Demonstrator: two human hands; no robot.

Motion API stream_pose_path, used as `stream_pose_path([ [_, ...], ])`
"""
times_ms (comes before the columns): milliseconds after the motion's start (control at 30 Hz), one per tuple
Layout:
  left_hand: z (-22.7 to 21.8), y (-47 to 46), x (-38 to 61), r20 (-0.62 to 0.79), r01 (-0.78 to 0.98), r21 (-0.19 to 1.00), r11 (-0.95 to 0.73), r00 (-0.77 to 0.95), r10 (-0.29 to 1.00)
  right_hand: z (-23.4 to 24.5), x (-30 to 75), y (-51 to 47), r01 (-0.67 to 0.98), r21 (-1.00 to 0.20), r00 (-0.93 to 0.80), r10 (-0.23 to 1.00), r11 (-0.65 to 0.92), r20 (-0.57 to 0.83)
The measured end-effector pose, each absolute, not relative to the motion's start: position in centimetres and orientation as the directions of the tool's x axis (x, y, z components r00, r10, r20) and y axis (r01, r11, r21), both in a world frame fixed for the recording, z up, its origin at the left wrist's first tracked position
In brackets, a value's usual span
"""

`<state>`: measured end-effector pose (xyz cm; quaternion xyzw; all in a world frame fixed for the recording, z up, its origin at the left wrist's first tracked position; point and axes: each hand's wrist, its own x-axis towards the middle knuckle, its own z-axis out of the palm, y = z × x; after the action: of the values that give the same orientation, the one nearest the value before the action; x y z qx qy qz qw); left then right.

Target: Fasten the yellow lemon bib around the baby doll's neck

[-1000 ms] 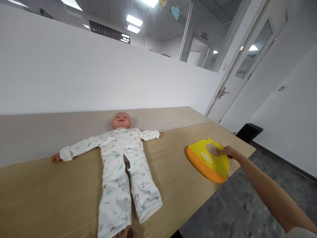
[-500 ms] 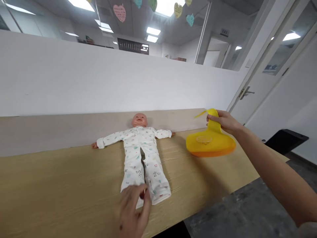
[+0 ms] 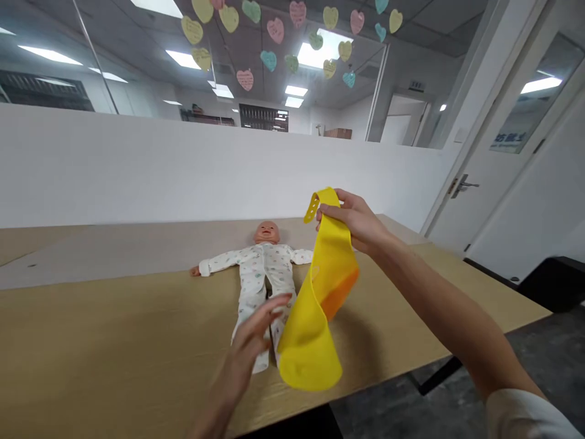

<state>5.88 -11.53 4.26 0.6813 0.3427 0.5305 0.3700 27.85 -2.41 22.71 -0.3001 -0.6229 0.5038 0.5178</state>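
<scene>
My right hand (image 3: 354, 222) is closed on the yellow bib (image 3: 306, 332), pinching its neck part with the thumb on the near face. The bib hangs over the worktop (image 3: 114, 335), its lower end toward the near edge. The body is bent into a curve, with an orange part (image 3: 340, 292) showing on the right, and a neck strap with holes curls over beside my thumb. My left hand (image 3: 256, 329) holds nothing; its fingers are loosely spread and a little blurred. They are just beside the bib's left side, and I cannot tell whether they touch it. This hand covers part of the doll (image 3: 266, 262). The doll lies on its back in white printed clothes, head toward the worktop's far edge, feet toward the near edge. One arm reaches out to the left; the end of the other goes behind the bib. Along the far edge rises a white wall (image 3: 183, 171), with paper hearts (image 3: 275, 29) on the glass above it
</scene>
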Motion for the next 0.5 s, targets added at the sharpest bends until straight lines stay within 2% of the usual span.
stream_pose_path([
  [67, 1.3, -15.4, 6.6, 0.543, 0.219, 0.795, -0.565, 0.156, 0.825, 22.1, 27.1, -3.7, -0.147, -0.960, -0.279, 0.921, 0.238, 0.271],
  [133, -1.2, -18.1, 8.1, 0.648, 0.438, 0.657, -0.614, 0.088, 0.757, 21.5, 26.7, -4.9, -0.151, -0.971, -0.298, 0.928, 0.185, 0.223],
  [233, -2.6, -19.0, 10.3, 0.697, 0.602, 0.614, -0.511, -0.109, 0.709, 21.0, 26.3, -6.6, -0.159, -0.974, -0.355, 0.911, 0.162, 0.210],
  [367, -0.9, -16.4, 9.8, 0.905, 0.716, 0.308, -0.627, -0.017, 0.425, 21.0, 26.4, -8.2, -0.160, -0.970, -0.388, 0.892, 0.181, 0.231],
  [433, 0.6, -15.4, 8.5, 0.919, 0.679, 0.289, -0.675, 0.002, 0.395, 21.1, 26.9, -8.5, -0.144, -0.967, -0.387, 0.887, 0.211, 0.252],
  [500, 2.6, -14.8, 7.2, 0.874, 0.592, 0.400, -0.700, -0.018, 0.485, 21.1, 27.6, -8.2, -0.118, -0.960, -0.378, 0.883, 0.253, 0.279],
])
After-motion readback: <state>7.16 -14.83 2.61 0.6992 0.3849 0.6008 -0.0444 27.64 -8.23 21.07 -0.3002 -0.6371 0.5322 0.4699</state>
